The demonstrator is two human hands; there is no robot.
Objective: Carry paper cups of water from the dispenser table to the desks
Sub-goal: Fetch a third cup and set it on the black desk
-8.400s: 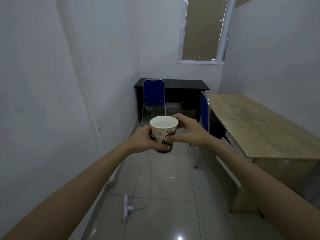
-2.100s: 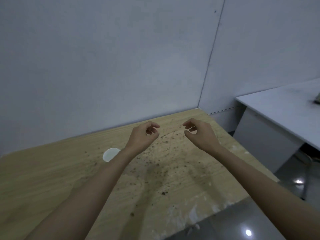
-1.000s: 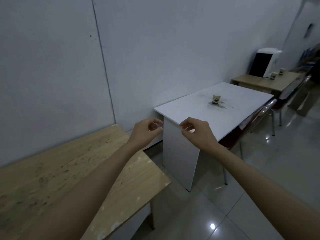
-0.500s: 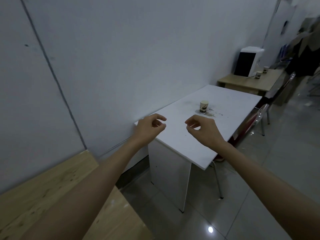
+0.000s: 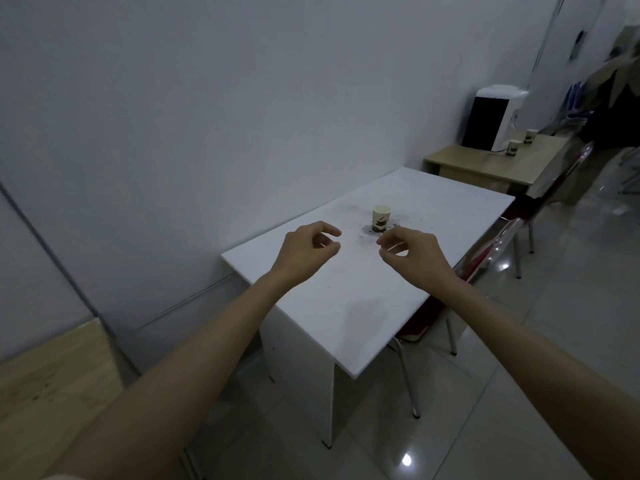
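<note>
pale grey walls close off a dim room with glossy floor tiles (image 5: 540,341) that throw back a ceiling light. a white desk (image 5: 408,299) with a smooth, flat laminate top stands against the wall, its surface smudged with dark specks around a single paper cup (image 5: 381,216), which sits upright near the desk's middle. beyond it, against the same wall, a low wooden dispenser table (image 5: 485,164) carries a boxy black and white water dispenser (image 5: 491,119) and two more paper cups (image 5: 514,147), small and blurred at this range, standing just beside the machine. a chair with chrome legs (image 5: 498,251) is tucked at the desk's outer side, and the corner of a raw, grainy wooden desk (image 5: 45,382) shows at lower left.

both arms reach forward over the white desk. the left hand (image 5: 304,251) and the right hand (image 5: 414,252) hang with fingers loosely curled, thumb near forefinger, grasping nothing and touching neither the desk nor the cup.

the cups on the dispenser table look like thin printed paper, tapered, wider at the rolled rim. filled, each would probably be light but soft-walled, so a hard squeeze would buckle the side and slop water over the lip. the safest hold is likely around the mid wall with thumb opposite fingers, a second hand steadying, kept level while walking. whether they hold water cannot be told from here.
</note>
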